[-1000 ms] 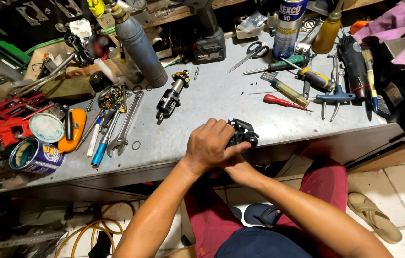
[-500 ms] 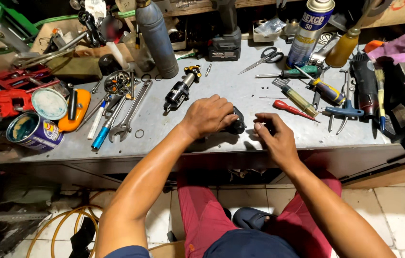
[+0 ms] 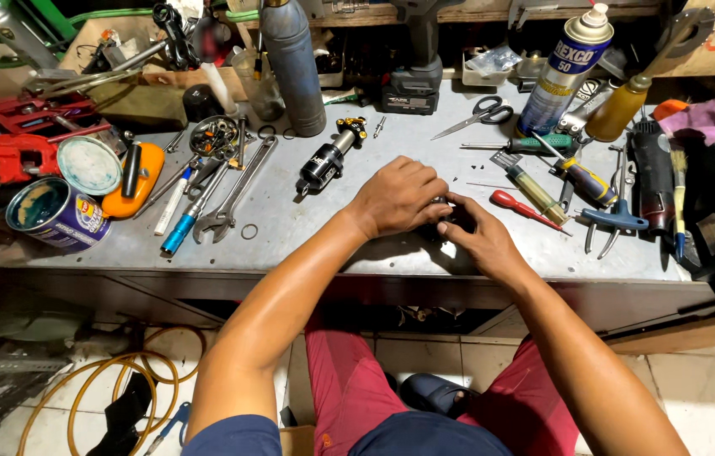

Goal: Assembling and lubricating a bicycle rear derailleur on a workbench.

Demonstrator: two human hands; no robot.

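Both hands meet over a small black part (image 3: 450, 221) near the front edge of the grey workbench (image 3: 307, 228): left hand (image 3: 400, 196) curled down over it, right hand (image 3: 477, 238) pinching it from the side, fingers closed on it. The part is mostly hidden under the hands. A black shock absorber (image 3: 328, 157) lies just left of them, a red-handled screwdriver (image 3: 520, 206) just right, wrenches (image 3: 227, 196) further left.

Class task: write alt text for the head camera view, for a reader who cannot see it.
Both hands, left hand and right hand, hold a small black part on a grey workbench. Wrenches, screwdrivers, scissors and a spray can surround them.
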